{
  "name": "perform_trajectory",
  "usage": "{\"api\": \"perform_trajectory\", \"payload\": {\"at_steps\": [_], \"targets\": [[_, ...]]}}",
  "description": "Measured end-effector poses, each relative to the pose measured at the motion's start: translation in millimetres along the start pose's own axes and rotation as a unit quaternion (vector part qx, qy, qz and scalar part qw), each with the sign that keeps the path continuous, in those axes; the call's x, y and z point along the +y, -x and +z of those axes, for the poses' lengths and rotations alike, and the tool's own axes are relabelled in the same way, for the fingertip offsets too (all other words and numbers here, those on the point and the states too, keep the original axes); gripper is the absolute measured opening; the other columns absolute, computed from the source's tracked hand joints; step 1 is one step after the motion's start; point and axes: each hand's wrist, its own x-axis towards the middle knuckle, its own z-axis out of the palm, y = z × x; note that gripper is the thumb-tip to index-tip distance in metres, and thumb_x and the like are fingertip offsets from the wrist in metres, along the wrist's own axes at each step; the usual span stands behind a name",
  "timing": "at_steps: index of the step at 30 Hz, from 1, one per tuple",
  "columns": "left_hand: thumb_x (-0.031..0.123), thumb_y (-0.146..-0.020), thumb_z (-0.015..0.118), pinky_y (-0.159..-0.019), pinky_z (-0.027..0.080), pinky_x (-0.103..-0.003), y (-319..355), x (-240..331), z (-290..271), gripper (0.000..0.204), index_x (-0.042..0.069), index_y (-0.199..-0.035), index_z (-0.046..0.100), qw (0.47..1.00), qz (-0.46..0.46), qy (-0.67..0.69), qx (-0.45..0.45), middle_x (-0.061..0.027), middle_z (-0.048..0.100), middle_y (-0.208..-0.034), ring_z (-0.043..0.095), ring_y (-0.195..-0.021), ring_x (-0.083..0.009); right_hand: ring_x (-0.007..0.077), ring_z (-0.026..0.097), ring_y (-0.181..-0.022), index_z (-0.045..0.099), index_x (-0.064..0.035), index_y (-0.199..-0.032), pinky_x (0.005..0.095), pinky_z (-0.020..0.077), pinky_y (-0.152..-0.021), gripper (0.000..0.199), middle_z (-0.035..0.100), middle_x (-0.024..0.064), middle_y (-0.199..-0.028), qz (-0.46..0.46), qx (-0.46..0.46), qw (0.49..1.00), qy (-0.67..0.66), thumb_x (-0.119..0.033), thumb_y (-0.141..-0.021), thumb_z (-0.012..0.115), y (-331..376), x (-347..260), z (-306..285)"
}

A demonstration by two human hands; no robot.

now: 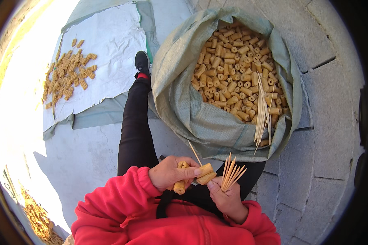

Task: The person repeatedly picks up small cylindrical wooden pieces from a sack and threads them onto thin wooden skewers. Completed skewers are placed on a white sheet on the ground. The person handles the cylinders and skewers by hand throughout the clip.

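My left hand (171, 173) is closed around short, tan-brown hollow rolls (179, 187) in front of my lap. Two more rolls (205, 174) lie side by side at its thumb and fingertips, between my two hands. A single thin wooden stick (194, 152) slants up and left from behind these rolls; where its other end goes is hidden. My right hand (228, 201) grips a fanned bundle of pointed wooden skewers (232, 174), tips upward, its thumb close against the paired rolls.
A large grey-green woven sack (180, 102) full of rolls (233, 69) stands ahead right, loose skewers (261, 114) lying across its contents. Far left, grouped rolls (71, 67) lie on a white sheet (114, 45). My black-shoed foot (142, 63) rests between them. Paving slabs (327, 102) extend right.
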Motion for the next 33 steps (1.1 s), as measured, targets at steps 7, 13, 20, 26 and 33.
{"api": "perform_trajectory", "payload": {"at_steps": [7, 13, 20, 26, 33], "targets": [[0.016, -0.086, 0.063, -0.043, 0.039, -0.026, -3.5, 1.5, -35.4, 0.016, 0.005, -0.084, 0.051, 0.952, 0.098, 0.274, 0.097, -0.0064, 0.051, -0.067, 0.052, -0.056, -0.018, 0.0173, 0.062, -0.055, 0.062, -0.002, -0.088, 0.0261, 0.045, -0.05, 0.008, 0.062, 0.0086, -0.066, -0.114, -0.13, 0.977, 0.125, -0.007, -0.082, 0.064, 11.2, 0.7, -19.7], [0.014, -0.087, 0.061, -0.044, 0.041, -0.026, -14.8, -17.5, -26.0, 0.013, 0.005, -0.085, 0.051, 0.957, 0.09, 0.229, 0.156, -0.0068, 0.053, -0.068, 0.053, -0.056, -0.0175, 0.0178, 0.061, -0.054, 0.06, 0.0018, -0.092, 0.0242, 0.0457, -0.049, 0.024, 0.063, 0.0111, -0.069, -0.054, -0.001, 0.987, 0.149, -0.013, -0.078, 0.072, 9.5, 9.4, -3.8], [0.014, -0.087, 0.061, -0.042, 0.04, -0.024, -29.5, -38.6, 24.1, 0.015, 0.0, -0.092, 0.056, 0.96, 0.117, 0.217, 0.135, -0.005, 0.057, -0.069, 0.052, -0.052, -0.0111, 0.0094, 0.052, -0.048, 0.06, 0.0024, -0.095, 0.0225, 0.0407, -0.045, 0.026, 0.056, 0.0033, -0.06, -0.258, 0.038, 0.952, 0.16, -0.015, -0.08, 0.072, -33.2, 1.7, 25.2], [0.025, -0.09, 0.059, -0.048, 0.042, -0.021, -10.1, -34.8, 6.3, 0.031, -0.001, -0.107, 0.057, 0.989, 0.104, 0.105, -0.018, -0.0037, 0.059, -0.073, 0.053, -0.056, -0.0092, 0.0022, 0.043, -0.047, 0.059, 0.0039, -0.088, 0.0159, 0.0321, -0.043, 0.021, 0.054, -0.0002, -0.061, -0.011, 0.069, 0.988, -0.138, -0.016, -0.088, 0.063, -35.5, -6.4, 9.2], [0.016, -0.086, 0.065, -0.051, 0.043, -0.022, -5.4, -28.5, 0.8, 0.024, -0.002, -0.101, 0.059, 0.986, 0.125, 0.078, 0.075, -0.0048, 0.06, -0.075, 0.054, -0.059, -0.0094, 0.0038, 0.043, -0.047, 0.059, 0.0023, -0.088, 0.0185, 0.0323, -0.042, 0.023, 0.051, 0.0002, -0.057, -0.033, 0.111, 0.986, -0.121, -0.02, -0.092, 0.056, -35.1, -4.2, 13.6]]}}
